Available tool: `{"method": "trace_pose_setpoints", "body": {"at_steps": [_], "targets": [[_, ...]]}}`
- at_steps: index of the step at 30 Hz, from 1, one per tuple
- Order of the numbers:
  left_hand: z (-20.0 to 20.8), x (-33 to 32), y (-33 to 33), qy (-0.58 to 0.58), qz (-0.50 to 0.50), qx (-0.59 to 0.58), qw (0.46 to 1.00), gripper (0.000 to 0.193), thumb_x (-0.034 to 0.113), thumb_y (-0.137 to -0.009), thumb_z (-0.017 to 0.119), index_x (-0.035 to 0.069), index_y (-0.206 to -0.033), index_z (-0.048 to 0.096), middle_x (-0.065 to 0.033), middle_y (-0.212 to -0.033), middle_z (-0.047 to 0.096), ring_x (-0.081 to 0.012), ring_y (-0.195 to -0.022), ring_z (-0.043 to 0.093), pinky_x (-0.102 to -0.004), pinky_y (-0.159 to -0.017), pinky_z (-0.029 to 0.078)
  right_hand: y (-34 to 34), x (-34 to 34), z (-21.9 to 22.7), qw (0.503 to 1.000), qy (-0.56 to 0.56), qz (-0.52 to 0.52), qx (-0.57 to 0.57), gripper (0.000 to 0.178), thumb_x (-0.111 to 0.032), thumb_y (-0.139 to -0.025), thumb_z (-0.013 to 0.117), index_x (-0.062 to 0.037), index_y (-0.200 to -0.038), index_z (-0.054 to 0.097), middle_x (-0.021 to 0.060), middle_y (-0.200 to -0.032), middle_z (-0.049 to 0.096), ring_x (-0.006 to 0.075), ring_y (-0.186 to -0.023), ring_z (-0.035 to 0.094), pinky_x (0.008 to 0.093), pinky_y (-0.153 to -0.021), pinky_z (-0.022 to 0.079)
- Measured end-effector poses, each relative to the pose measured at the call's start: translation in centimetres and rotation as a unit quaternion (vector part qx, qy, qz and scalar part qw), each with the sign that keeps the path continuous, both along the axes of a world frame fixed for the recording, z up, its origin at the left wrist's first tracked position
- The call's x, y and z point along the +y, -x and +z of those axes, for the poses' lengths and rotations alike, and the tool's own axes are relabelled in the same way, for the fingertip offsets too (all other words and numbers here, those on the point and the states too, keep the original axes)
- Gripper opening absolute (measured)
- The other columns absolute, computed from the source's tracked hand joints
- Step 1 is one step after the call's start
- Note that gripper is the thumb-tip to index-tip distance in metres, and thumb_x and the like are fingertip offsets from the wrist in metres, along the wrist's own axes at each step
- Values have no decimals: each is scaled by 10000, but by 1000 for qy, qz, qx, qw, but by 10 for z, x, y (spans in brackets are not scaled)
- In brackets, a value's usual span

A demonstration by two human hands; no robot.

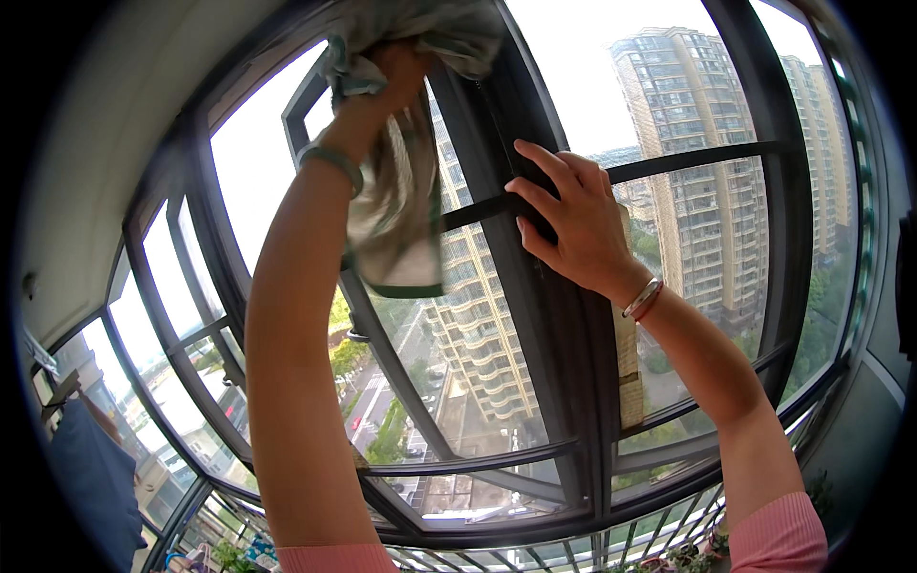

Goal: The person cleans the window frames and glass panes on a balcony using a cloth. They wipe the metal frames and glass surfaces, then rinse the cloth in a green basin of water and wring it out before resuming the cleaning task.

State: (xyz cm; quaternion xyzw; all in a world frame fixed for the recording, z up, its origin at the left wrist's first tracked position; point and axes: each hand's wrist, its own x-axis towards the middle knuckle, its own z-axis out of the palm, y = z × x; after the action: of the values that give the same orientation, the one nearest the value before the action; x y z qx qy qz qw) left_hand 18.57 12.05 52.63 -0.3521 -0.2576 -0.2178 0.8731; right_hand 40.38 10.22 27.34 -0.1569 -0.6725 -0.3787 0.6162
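My left hand (394, 84) is raised to the upper part of the dark window frame, gripping a pale cloth (396, 244) with green edging. Part of the cloth is bunched above my fingers, and a long piece hangs down in front of the glass. The upper part is blurred, and most of my left fingers are hidden. Lower and to the right, my right hand (580, 224) is open, its fingers spread against the dark upright post (540, 329) of the window. It holds nothing.
An open window sash (401, 382) angles outward at the left. Beige tape-like strip (630, 372) runs beside the post. A metal railing (659, 525) and potted plants (683, 556) are below. At far left is what looks like a person in a blue-grey garment (94, 477), arm raised.
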Motion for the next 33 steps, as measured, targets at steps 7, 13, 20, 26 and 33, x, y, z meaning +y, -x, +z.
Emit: {"method": "trace_pose_setpoints", "body": {"at_steps": [7, 13, 20, 26, 33], "targets": [[133, -80, 296, 195, 80, -265, 941, 321, 190, -1003, 376, 49, -1186, 599, -233, -1053, 675, -371, -962, 665, -462, -867, 524, 17, -15, -17, 998, -2, 69, 6, 318, -233, -827, 659, -100, -1114, 639, 49, -1455, 428, 276, -1232, 428, 435, -1005, 404], [-35, -62, 288, 243, -189, -335, 890, 394, 305, -1016, 432, 15, -1236, 585, -133, -1284, 581, -252, -1262, 481, -377, -1065, 381, -5, 4, -2, 1000, -8, -5, -3, 315, -227, -831, 655, -95, -1116, 629, 59, -1454, 427, 279, -1231, 425, 442, -1000, 399], [-135, -83, 179, 351, -325, -248, 842, 393, 222, -973, 479, 15, -1298, 552, -156, -1309, 566, -268, -1253, 507, -381, -1027, 440, 5, -1, -2, 999, -10, 39, 2, 307, -219, -830, 654, -91, -1109, 633, 49, -1452, 425, 276, -1242, 413, 443, -1003, 393], [-96, -30, 24, 244, -45, -37, 968, 367, 187, -925, 484, 8, -1229, 583, -223, -1200, 635, -348, -1074, 638, -452, -919, 522, 7, 5, -4, 999, 1, 36, 6, 314, -231, -818, 669, -91, -1098, 647, 24, -1454, 427, 268, -1233, 425, 429, -1006, 401], [30, -42, 151, 297, -45, -204, 932, 263, 189, -959, 436, 34, -983, 648, -223, -945, 686, -336, -854, 686, -461, -778, 539, -2, -1, -5, 1000, -6, 14, 3, 320, -245, -815, 668, -89, -1094, 650, 20, -1448, 440, 257, -1225, 435, 420, -1000, 414]]}}
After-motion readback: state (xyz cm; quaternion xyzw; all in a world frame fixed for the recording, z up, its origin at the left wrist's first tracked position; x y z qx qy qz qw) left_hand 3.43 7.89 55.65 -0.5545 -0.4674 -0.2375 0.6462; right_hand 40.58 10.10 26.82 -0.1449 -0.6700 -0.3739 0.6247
